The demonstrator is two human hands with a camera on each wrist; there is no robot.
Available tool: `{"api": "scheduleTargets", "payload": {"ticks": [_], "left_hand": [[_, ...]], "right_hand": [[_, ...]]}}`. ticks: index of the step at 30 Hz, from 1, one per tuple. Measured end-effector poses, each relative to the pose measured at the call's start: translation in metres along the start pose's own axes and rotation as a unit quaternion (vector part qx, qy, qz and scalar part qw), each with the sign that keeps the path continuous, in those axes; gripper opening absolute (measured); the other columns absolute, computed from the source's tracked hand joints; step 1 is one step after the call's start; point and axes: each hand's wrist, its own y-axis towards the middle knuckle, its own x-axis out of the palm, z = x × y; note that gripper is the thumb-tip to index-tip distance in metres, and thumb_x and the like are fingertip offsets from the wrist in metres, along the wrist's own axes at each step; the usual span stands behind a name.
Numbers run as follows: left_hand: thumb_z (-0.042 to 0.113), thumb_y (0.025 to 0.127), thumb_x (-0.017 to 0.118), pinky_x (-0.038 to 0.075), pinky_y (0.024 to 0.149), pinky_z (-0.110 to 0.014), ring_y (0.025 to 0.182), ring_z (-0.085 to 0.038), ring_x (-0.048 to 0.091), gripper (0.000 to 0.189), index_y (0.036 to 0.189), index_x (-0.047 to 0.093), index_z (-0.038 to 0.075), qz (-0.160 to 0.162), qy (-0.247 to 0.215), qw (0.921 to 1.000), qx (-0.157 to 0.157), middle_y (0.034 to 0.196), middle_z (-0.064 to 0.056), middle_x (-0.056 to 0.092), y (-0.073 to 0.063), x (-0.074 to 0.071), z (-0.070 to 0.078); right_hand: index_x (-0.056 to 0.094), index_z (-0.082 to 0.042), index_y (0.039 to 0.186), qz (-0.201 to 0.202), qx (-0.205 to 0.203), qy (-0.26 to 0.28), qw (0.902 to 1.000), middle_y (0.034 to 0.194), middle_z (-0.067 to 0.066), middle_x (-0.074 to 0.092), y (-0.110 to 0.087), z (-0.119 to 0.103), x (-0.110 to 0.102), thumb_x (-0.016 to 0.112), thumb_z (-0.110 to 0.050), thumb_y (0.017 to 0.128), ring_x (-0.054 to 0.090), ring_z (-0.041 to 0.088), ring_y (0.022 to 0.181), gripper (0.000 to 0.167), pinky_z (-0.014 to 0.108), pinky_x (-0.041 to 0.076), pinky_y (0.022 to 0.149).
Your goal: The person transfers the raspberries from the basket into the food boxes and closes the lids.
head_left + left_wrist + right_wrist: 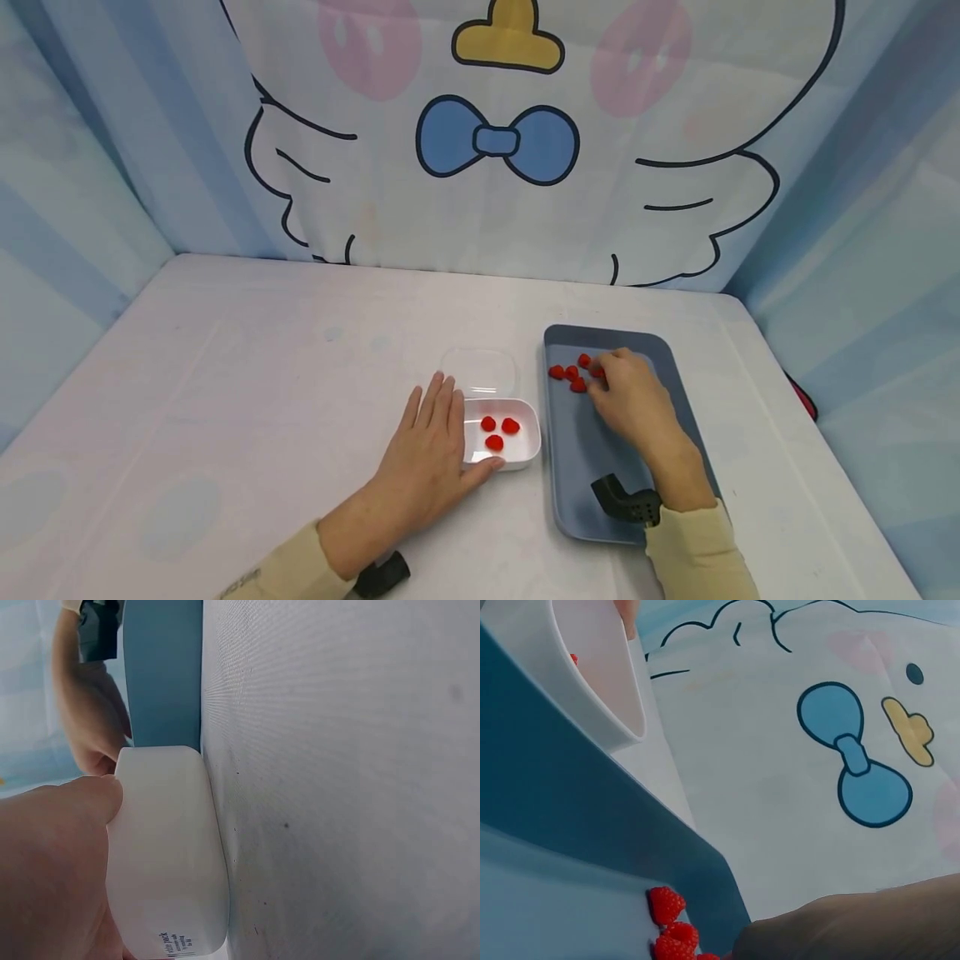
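In the head view a white plastic box [529, 450] holds three red raspberries [494, 442]. My left hand [427, 467] rests against the box's left side with fingers straight, its thumb touching the near rim; the left wrist view shows the thumb on the white box [169, 847] too. Over the blue-grey tray [588, 475], my right hand [633, 400] pinches a raspberry [597, 372] between thumb and fingers, partly hidden by them. Several more raspberries [572, 372] lie just left of those fingertips; the right wrist view shows raspberries [667, 904] by the tray wall, the fingertips out of sight.
A clear plastic lid [480, 372] lies directly behind the box. The tray stands just right of the box on a white-covered table [262, 375]. A curtain [495, 225] with a cartoon print hangs behind the table, and blue curtains flank both sides.
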Motion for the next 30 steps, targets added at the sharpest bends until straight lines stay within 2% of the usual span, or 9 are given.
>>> {"api": "scheduleTargets", "payload": {"ticks": [8, 15, 20, 25, 30], "left_hand": [[0.068, 0.092, 0.047, 0.023, 0.122, -0.053, 0.149, -0.04, 0.026, 0.094, 0.146, 0.037, -0.008, 0.002, 0.002, 1.0, -0.001, 0.153, -0.025, 0.039, 0.0001, 0.0005, 0.0002], [0.071, 0.092, 0.044, 0.021, 0.122, -0.054, 0.15, -0.039, 0.024, 0.096, 0.148, 0.034, -0.007, -0.013, 0.01, 0.9999, -0.001, 0.156, -0.024, 0.036, 0.0006, 0.0001, 0.0006], [0.071, 0.091, 0.044, 0.022, 0.122, -0.054, 0.15, -0.039, 0.024, 0.097, 0.149, 0.034, -0.006, -0.011, 0.01, 0.9999, -0.003, 0.156, -0.024, 0.036, 0.0015, 0.0013, 0.0002], [0.071, 0.092, 0.044, 0.022, 0.122, -0.054, 0.15, -0.039, 0.025, 0.097, 0.148, 0.034, -0.007, -0.012, 0.013, 0.9998, -0.002, 0.155, -0.024, 0.037, 0.001, 0.0012, 0.0003], [0.071, 0.092, 0.043, 0.022, 0.122, -0.054, 0.15, -0.039, 0.024, 0.097, 0.148, 0.034, -0.007, -0.018, 0.015, 0.9997, -0.004, 0.156, -0.024, 0.036, 0.001, 0.001, 0.0002]], "right_hand": [[0.068, 0.003, 0.114, -0.009, 0.0, -0.011, 0.9999, 0.124, 0.024, 0.061, 0.0008, 0.0015, 0.0045, 0.063, -0.008, 0.091, 0.062, 0.037, 0.108, 0.026, 0.054, 0.055, 0.087], [0.067, 0.003, 0.116, -0.008, -0.008, -0.002, 0.9999, 0.125, 0.025, 0.06, -0.0005, 0.0034, 0.0048, 0.063, -0.009, 0.091, 0.062, 0.038, 0.108, 0.028, 0.055, 0.054, 0.086], [0.066, 0.002, 0.118, -0.016, 0.0, -0.003, 0.9999, 0.127, 0.025, 0.059, 0.0002, 0.0035, 0.0041, 0.063, -0.01, 0.092, 0.062, 0.037, 0.107, 0.029, 0.055, 0.054, 0.085], [0.067, 0.001, 0.116, -0.016, 0.008, 0.0, 0.9998, 0.124, 0.024, 0.06, -0.0004, 0.0032, 0.0045, 0.063, -0.01, 0.092, 0.063, 0.035, 0.102, 0.027, 0.053, 0.054, 0.082], [0.067, 0.0, 0.11, -0.004, 0.001, 0.007, 1.0, 0.115, 0.021, 0.063, -0.0002, 0.0042, 0.0052, 0.062, -0.007, 0.091, 0.062, 0.03, 0.09, 0.022, 0.049, 0.055, 0.077]]}}
